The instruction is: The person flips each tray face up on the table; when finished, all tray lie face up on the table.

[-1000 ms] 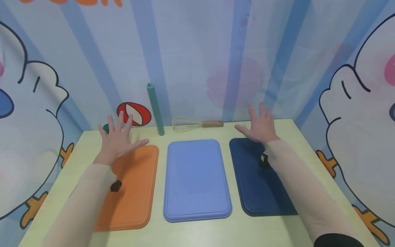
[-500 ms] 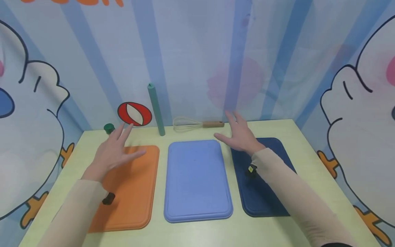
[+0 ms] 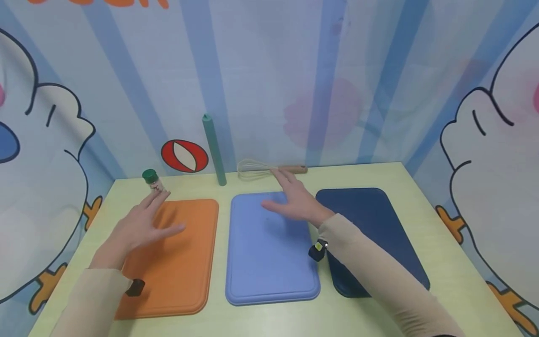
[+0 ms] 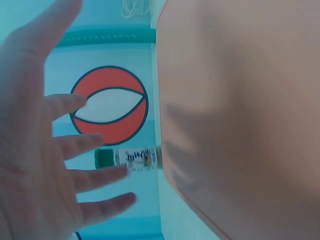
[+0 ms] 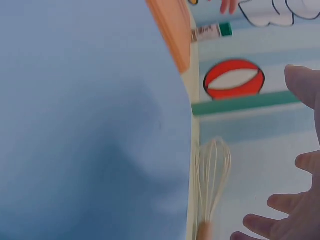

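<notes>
My left hand (image 3: 136, 227) hovers over the orange cutting board (image 3: 189, 262), fingers spread and nothing in its grasp. Just beyond its fingertips stands a small green-capped bottle (image 3: 150, 177), its label facing the left wrist view. Above the light blue cutting board (image 3: 269, 271) hangs my right hand (image 3: 296, 199), also empty, thumb apart from the fingers. A whisk (image 3: 254, 169) with a wooden handle lies at the table's back edge, its handle partly behind the right fingertips. In the right wrist view the whisk (image 5: 212, 180) is near the fingers but apart from them.
A long green stick-like object (image 3: 214, 150) leans upright against the printed backdrop (image 3: 261, 93). At the right lies a dark blue cutting board (image 3: 370, 224), partly under the right forearm. All of it is on a pale yellow table (image 3: 446, 281).
My right hand has moved left and nearer, from over the dark blue board to over the light blue one. My left hand has drawn back leftward, uncovering the bottle.
</notes>
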